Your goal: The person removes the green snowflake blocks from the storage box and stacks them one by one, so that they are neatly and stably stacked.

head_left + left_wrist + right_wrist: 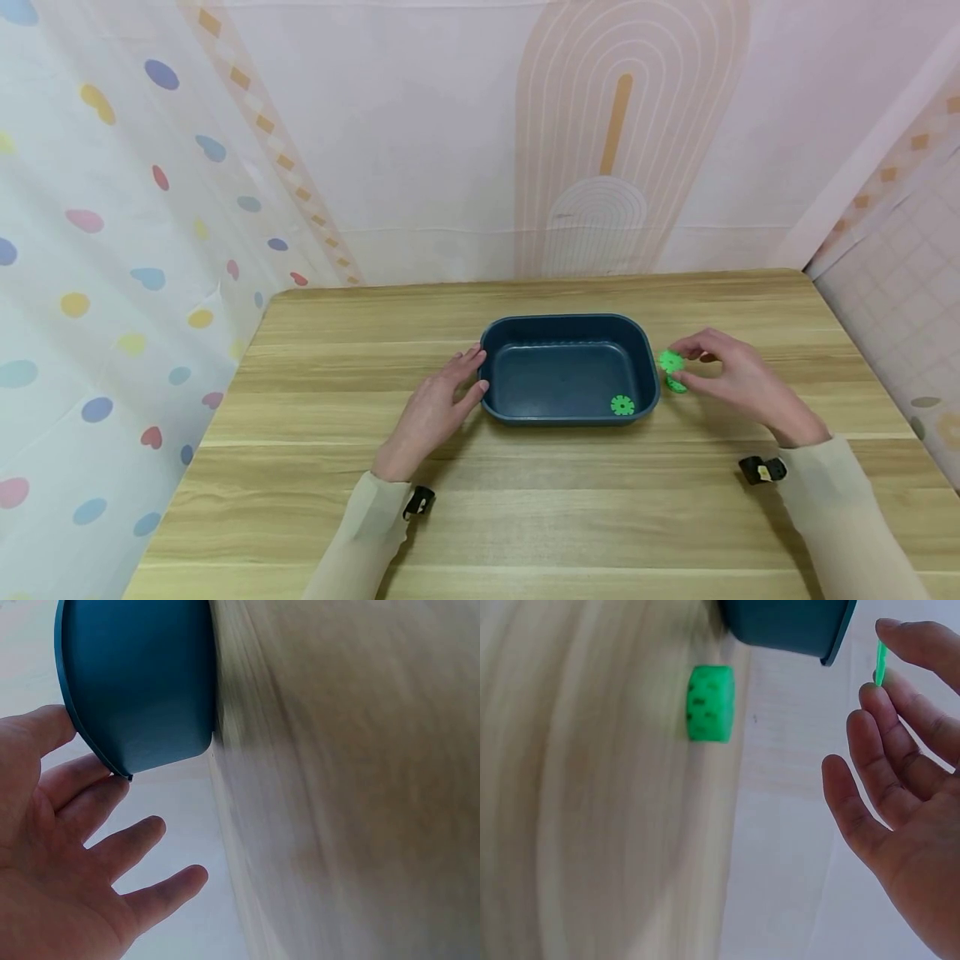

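Observation:
A dark blue rectangular basin with rounded corners stands on the table. My left hand rests its fingertips on the basin's left rim, fingers spread and mostly straight in the left wrist view. To the right of the basin, my right hand pinches a green notched plastic disc, seen edge-on between thumb and fingers in the right wrist view. Below that hand a short stack of green discs sits on the table near the basin's wall. One more green disc lies flat in the basin's front right corner.
The wood-grain table ends at a back edge by a patterned curtain. More curtain hangs at the left and right sides. A small black device is at the right cuff and a black band at the left.

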A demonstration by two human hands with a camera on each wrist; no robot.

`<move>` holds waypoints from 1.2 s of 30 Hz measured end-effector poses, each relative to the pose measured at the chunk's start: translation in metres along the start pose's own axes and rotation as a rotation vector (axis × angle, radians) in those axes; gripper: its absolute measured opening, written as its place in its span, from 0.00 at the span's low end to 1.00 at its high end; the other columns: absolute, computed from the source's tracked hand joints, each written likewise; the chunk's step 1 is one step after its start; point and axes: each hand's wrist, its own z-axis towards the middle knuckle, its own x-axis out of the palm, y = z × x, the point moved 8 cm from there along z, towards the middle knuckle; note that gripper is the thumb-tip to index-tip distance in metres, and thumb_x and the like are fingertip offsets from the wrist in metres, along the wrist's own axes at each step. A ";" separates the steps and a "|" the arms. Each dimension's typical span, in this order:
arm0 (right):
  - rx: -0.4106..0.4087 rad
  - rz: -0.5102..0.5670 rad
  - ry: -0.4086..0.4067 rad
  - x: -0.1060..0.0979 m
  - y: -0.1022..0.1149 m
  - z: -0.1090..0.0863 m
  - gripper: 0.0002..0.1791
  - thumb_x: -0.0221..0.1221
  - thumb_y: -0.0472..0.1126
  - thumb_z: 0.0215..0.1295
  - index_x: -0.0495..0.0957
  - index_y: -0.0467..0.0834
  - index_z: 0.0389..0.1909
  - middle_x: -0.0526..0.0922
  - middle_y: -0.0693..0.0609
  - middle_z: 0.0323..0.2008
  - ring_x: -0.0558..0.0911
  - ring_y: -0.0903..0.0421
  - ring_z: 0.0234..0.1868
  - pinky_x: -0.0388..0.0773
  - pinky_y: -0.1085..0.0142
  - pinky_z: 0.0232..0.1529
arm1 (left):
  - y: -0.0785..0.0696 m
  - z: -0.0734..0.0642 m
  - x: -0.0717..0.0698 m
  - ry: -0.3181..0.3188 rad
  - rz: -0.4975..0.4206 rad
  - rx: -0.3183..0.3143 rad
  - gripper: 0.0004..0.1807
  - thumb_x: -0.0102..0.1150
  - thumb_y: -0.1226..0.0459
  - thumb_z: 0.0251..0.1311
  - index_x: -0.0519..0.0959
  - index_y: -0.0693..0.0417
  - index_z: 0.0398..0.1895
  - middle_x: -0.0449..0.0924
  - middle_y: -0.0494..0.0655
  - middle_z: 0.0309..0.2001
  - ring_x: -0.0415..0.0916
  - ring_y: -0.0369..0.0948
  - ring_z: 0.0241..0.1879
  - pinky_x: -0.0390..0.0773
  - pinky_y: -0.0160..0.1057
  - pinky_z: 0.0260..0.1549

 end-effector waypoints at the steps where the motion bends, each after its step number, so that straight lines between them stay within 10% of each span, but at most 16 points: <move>1: 0.008 0.000 0.002 0.000 -0.002 -0.001 0.13 0.71 0.36 0.65 0.85 0.40 0.49 0.85 0.49 0.46 0.81 0.50 0.45 0.76 0.70 0.48 | 0.000 0.000 0.000 0.000 0.001 -0.001 0.29 0.55 0.54 0.78 0.68 0.53 0.77 0.63 0.45 0.78 0.60 0.53 0.76 0.64 0.57 0.71; 36: 0.138 -0.032 0.216 0.015 -0.044 -0.004 0.16 0.70 0.35 0.65 0.83 0.35 0.52 0.83 0.45 0.46 0.81 0.50 0.45 0.81 0.58 0.47 | 0.002 0.001 0.001 -0.002 0.010 0.002 0.30 0.56 0.54 0.77 0.68 0.54 0.77 0.63 0.46 0.78 0.60 0.54 0.76 0.65 0.59 0.70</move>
